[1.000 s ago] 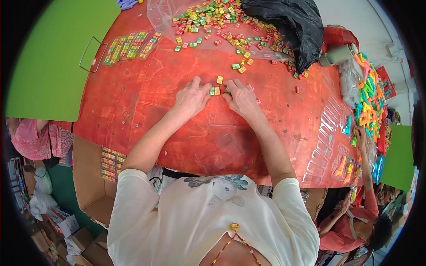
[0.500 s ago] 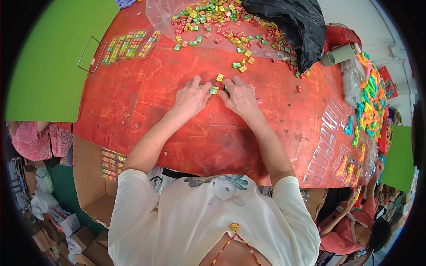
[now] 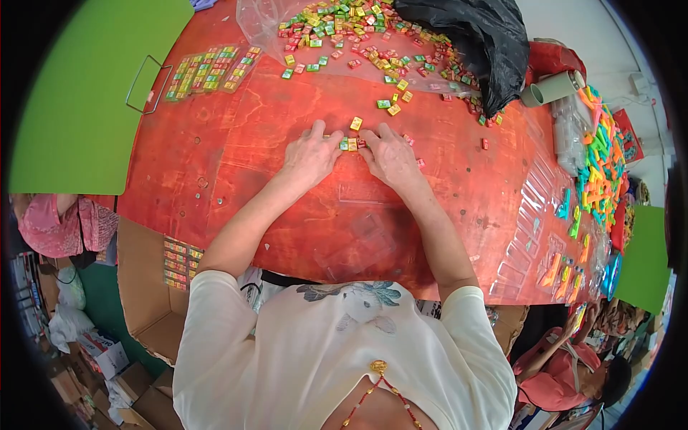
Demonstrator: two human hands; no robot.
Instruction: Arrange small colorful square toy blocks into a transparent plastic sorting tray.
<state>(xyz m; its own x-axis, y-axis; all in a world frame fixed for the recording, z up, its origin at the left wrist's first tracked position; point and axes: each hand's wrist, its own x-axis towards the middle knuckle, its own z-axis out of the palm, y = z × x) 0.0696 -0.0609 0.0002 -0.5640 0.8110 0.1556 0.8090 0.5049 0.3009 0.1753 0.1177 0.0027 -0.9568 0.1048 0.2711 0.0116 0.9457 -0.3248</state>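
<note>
A short row of small coloured boxes (image 3: 352, 144), green, yellow and red, lies on the red table between my two hands. My left hand (image 3: 312, 155) closes on the row's left end, its thumb by the green box and its fingers bent at the far side. At the other end my right hand (image 3: 391, 155) is closed in the same way, covering part of the row. A loose yellow box (image 3: 355, 124) sits just beyond the row. Beside my right hand lie a few red boxes (image 3: 421, 163), partly hidden by it.
Many small boxes (image 3: 337, 29) are heaped on clear plastic at the back, by a black bag (image 3: 476, 36). Filled strips (image 3: 204, 72) lie at the far left. Clear trays (image 3: 527, 222) and colourful plastic pieces (image 3: 602, 161) occupy the right side, where another person (image 3: 566, 358) works.
My right fingers have shifted slightly, and a red box in the row now shows beside the yellow one. My left hand stays put. The other person's hands at the right have moved nearer their body.
</note>
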